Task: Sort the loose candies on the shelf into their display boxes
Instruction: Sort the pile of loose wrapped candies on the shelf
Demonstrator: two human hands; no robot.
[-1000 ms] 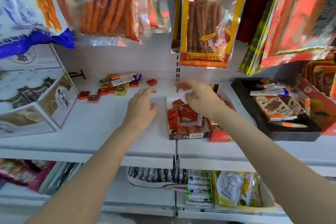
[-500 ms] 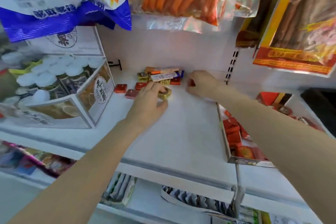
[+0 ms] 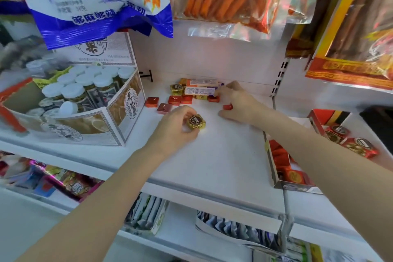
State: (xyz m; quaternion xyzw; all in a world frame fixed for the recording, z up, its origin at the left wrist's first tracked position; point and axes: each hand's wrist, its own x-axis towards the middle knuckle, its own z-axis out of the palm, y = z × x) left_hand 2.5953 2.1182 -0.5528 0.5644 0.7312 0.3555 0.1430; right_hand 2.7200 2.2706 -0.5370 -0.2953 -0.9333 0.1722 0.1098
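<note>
Candies [image 3: 191,93] lie in a loose cluster at the back of the white shelf [image 3: 223,155], around 12 o'clock from my hands: red squares, gold ones and a couple of long bars. From the head view I see my left hand [image 3: 174,132] curled round a gold candy [image 3: 196,121], pinching it just above the shelf, at 6 o'clock of the cluster. My right hand [image 3: 238,102] sits at 3 o'clock of the pile, fingers bent, with a red candy [image 3: 227,107] pinched at its fingertips; its upper fingers touch the bars. At 4 o'clock, a box [image 3: 282,168] of red candies stands on the shelf edge, partly under my right forearm. At 9 o'clock stands a carton [image 3: 119,112] of white-capped jars.
</note>
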